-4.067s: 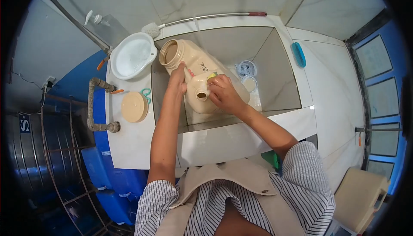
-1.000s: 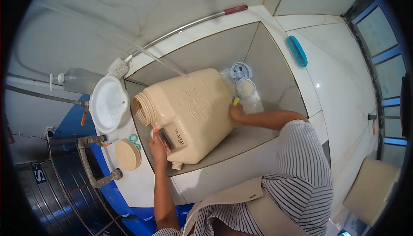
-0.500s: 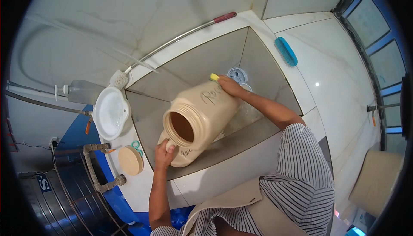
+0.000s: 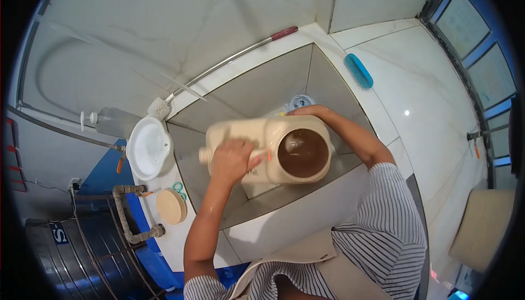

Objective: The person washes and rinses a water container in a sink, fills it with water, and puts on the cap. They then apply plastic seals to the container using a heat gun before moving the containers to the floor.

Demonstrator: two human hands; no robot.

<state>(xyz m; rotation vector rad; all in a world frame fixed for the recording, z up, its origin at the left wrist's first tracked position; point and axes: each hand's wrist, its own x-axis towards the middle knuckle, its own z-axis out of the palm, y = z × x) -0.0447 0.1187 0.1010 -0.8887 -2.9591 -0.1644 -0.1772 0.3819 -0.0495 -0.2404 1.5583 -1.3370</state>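
Note:
A large beige plastic jug [image 4: 240, 130] lies tilted above the sink, its wide round mouth facing up and to the right. My left hand [image 4: 232, 160] is closed around the handle on its near side. A small orange spot shows by the thumb, and a short ridged stub sticks out at the jug's left end. Behind the jug, my right hand [image 4: 302, 111] is partly hidden at the far side. A bit of yellow sponge [image 4: 283, 114] shows at its fingertips.
The grey tiled sink [image 4: 339, 81] surrounds the jug. On its rim are a long-handled brush [image 4: 235, 57], a blue brush [image 4: 359, 71], a white basin [image 4: 149, 148], a pump bottle [image 4: 115, 121], a beige lid [image 4: 171, 206] and green scissor-like loops [image 4: 179, 189]. A pipe [image 4: 121, 212] stands at left.
The jug has been turned so its mouth swings from the lower left to the right. My left hand has moved up and right with the handle; my right hand is now behind the jug.

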